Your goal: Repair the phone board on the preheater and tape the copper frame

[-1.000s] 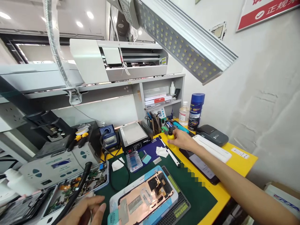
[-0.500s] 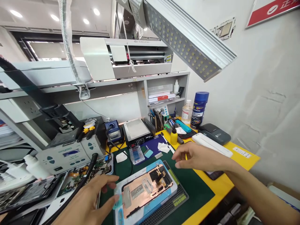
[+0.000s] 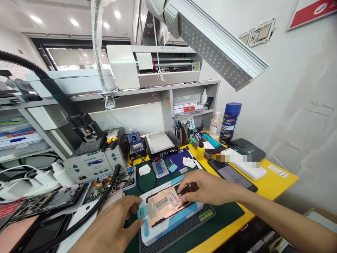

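Both hands at copper panel, nr front of bench

Copper-coloured panel (image 3: 168, 212) lies on top of a white-&-blue block (image 3: 150, 236), w/ blk parts toward its R end. Block sits on a dark honeycomb pad (image 3: 179, 232), which is on the green mat (image 3: 228, 211).

Right hand (image 3: 204, 188) is over the panel's R end, fingers & thumb bent in toward each other by the blk parts. Can't tell from here if they're pinching anything; tips partly hidden. Left hand (image 3: 113, 221) is at the block's L end, thumb & fingers spread w/ a gap btwn, right by a teal tab (image 3: 142, 212).

Behind the block: white tissue (image 3: 189, 162) & a white-handled brush (image 3: 194, 160), w/ yellow bottle (image 3: 200, 153) standing upright just beyond. To the R, a phone (image 3: 234, 175) on the yellow desktop (image 3: 275, 186), screen up. Heating plate (image 3: 159, 141) at the back, blue soldering stn (image 3: 137, 144) just L of it. Parts tray (image 3: 126, 181) further L, blk hose (image 3: 113, 184) crossing in front. Blue spray can (image 3: 230, 123) upright nr the wall, beside a clear bottle (image 3: 215, 126). LED lamp (image 3: 217, 56) hangs overhead.
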Action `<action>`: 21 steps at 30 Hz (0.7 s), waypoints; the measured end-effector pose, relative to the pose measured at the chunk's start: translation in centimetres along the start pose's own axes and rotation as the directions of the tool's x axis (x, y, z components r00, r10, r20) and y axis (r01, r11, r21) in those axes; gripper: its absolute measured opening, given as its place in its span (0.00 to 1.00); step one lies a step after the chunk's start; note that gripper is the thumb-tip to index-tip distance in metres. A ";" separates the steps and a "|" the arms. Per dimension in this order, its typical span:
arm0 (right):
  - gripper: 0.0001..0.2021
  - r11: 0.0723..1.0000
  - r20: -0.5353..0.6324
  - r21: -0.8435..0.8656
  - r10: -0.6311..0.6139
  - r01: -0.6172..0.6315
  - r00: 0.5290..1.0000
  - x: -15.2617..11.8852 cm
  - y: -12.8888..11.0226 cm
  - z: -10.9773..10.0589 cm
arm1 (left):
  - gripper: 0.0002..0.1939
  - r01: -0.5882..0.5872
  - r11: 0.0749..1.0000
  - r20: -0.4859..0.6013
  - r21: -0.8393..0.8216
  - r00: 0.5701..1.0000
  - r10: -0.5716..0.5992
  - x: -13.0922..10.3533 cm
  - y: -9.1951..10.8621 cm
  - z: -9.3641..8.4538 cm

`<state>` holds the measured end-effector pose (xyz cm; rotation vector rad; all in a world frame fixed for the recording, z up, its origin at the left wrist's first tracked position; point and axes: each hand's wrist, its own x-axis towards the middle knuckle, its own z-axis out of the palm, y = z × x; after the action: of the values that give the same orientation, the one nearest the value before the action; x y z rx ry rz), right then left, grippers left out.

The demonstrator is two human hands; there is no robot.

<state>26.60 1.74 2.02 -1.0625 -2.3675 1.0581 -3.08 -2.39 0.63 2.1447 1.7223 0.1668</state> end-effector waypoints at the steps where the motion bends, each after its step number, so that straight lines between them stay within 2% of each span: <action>1: 0.12 1.000 -0.008 0.019 -0.002 0.002 1.000 0.1 0.0 0.1 | 0.16 -0.002 1.000 0.008 0.002 1.000 0.002 0.1 0.1 0.2; 6: 0.11 0.996 -0.031 0.076 0.053 -0.051 0.998 -0.3 0.0 0.4 | 0.13 -0.034 0.999 -0.016 0.031 0.999 0.034 0.5 -0.2 0.8; 10: 0.09 0.999 -0.110 -0.018 0.029 -0.031 0.994 -1.0 0.0 1.2 | 0.14 -0.097 0.994 -0.002 0.045 0.995 0.097 0.5 -0.4 0.7; 17: 0.11 0.997 -0.126 -0.082 -0.005 -0.005 0.992 -2.5 -0.2 2.7 | 0.13 -0.178 0.984 0.052 0.026 0.983 0.177 0.2 -0.8 0.1; 19: 0.15 0.994 -0.157 -0.100 0.037 -0.053 0.987 -3.2 -0.4 2.6 | 0.13 -0.196 0.979 0.063 0.047 0.979 0.193 0.1 -0.9 -0.2; 21: 0.17 0.982 -0.214 -0.082 0.149 -0.169 0.965 -4.2 -0.2 2.3 | 0.13 -0.201 0.977 0.064 0.064 0.978 0.197 -0.1 -1.1 -0.4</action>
<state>27.98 -2.66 0.63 -1.3489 -2.2171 0.8409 -4.23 -2.17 0.62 2.3486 1.5007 0.0996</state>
